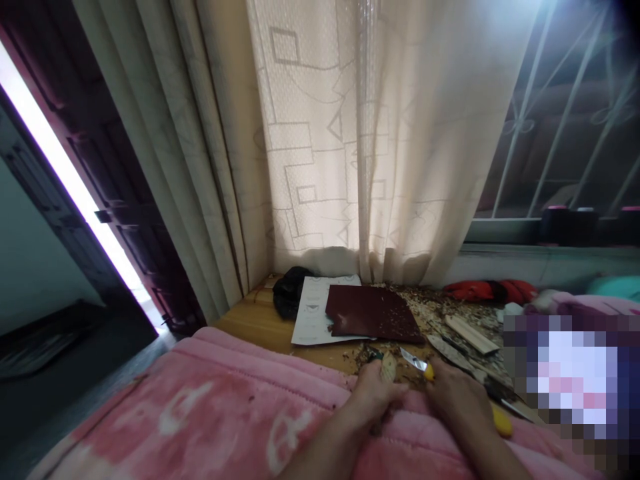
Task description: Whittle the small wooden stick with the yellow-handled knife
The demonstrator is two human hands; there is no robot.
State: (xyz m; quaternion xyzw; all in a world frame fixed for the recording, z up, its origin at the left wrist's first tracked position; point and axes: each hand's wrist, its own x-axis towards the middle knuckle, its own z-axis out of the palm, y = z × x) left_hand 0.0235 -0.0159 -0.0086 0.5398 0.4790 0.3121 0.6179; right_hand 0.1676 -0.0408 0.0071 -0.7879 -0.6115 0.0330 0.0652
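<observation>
My right hand [457, 393] is closed around a yellow-handled knife [414, 360], its short bright blade pointing left and away from me. A yellow end shows past the heel of this hand. My left hand [373, 390], just left of the blade, pinches a small pale piece [389, 367] that looks like wood. Something dark green lies by its fingertips, too small to name. Both hands are over the edge of a pink blanket [230, 393]. Brown shavings lie around the fingers.
Beyond the hands, a dark red board [375, 313] overlaps a white printed sheet [313, 310] on a wooden surface [255, 323]. A black bag [290, 293] sits behind. To the right are wood strips [470, 333], many shavings and a red cloth [490, 291]. Curtains [320, 133] hang behind.
</observation>
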